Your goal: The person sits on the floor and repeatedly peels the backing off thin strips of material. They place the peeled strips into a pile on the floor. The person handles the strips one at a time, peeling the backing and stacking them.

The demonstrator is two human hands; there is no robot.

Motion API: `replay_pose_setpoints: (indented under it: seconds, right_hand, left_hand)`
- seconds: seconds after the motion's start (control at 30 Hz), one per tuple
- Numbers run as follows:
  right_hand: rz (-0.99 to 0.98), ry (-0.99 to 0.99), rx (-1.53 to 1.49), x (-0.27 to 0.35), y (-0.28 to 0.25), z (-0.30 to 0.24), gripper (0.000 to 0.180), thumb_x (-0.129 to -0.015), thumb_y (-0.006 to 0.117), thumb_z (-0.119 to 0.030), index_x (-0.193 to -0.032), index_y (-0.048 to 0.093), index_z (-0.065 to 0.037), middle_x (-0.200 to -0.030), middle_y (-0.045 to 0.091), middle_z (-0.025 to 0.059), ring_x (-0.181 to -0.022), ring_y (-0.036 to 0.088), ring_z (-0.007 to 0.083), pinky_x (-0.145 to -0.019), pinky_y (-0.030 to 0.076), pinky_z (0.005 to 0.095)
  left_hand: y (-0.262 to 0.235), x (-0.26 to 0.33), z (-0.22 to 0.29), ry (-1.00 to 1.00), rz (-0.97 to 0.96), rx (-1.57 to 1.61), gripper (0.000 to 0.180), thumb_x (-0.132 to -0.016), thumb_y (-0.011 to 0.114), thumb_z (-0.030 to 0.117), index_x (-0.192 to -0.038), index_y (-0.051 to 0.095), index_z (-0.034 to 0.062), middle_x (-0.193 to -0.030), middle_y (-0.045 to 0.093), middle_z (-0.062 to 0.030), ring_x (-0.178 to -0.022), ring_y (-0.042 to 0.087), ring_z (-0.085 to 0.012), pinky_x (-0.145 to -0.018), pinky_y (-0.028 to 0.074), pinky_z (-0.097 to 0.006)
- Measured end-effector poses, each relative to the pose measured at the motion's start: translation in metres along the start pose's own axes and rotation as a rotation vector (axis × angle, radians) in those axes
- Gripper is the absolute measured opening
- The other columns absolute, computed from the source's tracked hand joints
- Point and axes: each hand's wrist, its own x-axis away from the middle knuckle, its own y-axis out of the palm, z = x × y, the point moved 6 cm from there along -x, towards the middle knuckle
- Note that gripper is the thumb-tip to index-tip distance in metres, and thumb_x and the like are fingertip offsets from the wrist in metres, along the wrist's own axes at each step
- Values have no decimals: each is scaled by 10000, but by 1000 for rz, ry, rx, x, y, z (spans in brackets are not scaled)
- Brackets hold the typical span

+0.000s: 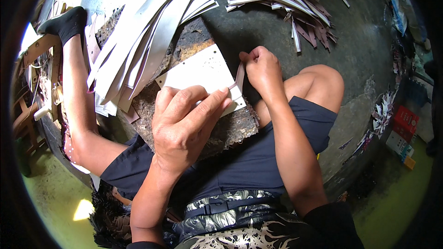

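Note:
A white rectangular plate (203, 67) with small holes near its corners lies tilted on a rough, worn block (244, 124) between my legs. My left hand (177, 122) bends over the plate, its fingertips pressed down near the right edge; its thumb is hidden. A narrow brown strip (240, 76) runs from those fingertips, over the plate's edge, up to my right hand (264, 70). My right hand is closed, with thumb and index finger pinching at the strip's upper end. Whether the strip is fixed to the plate I cannot tell.
Long white strips (143, 37) are heaped over the block's far left side. A pile of brown and white strips (286, 2) lies on the dark floor (355, 41) ahead. A red box (406, 122) stands far right, and scraps (383, 110) lie near it.

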Motion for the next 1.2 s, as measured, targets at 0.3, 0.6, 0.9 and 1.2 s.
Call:
replay_pose_setpoints:
  seconds: [0.3, 0.6, 0.9, 1.2]
  right_hand:
    - [51, -23, 179, -8, 3, 6, 333, -1088, 710, -280, -1098, 707, 53, -1087, 775, 346, -1055, 749, 548, -1006, 585, 592]
    - [-380, 220, -1405, 45, -39, -27, 774, -1149, 705, -344, -1739, 234, -172, -1089, 760, 137, -982, 787, 229, -890, 643, 379]
    - [-251, 78, -1539, 70, -35, -53, 825, -988, 818, 119, -1642, 373, -118, -1030, 756, 106, -949, 750, 155, -927, 634, 319]
    - [-210, 133, -1483, 61, -25, -34, 734, -1000, 836, 67, -1579, 420, -108, -1015, 762, 89, -897, 732, 139, -827, 597, 303]
  left_hand:
    - [1, 0, 0, 13, 7, 7, 332, -813, 986, 120, -1131, 888, 125, -974, 731, -28, -839, 617, -220, -751, 498, -381]
    - [0, 4, -2, 5, 57, 23, 301, -810, 991, 129, -1091, 882, 124, -955, 728, -17, -828, 626, -224, -758, 507, -384]
    - [3, 1, 0, 12, 43, -1, 296, -811, 991, 130, -1085, 881, 127, -954, 720, -13, -822, 615, -214, -753, 502, -378]
    - [4, 1, 1, 11, 32, -9, 308, -815, 991, 119, -1104, 886, 134, -961, 718, -7, -821, 599, -204, -734, 480, -373]
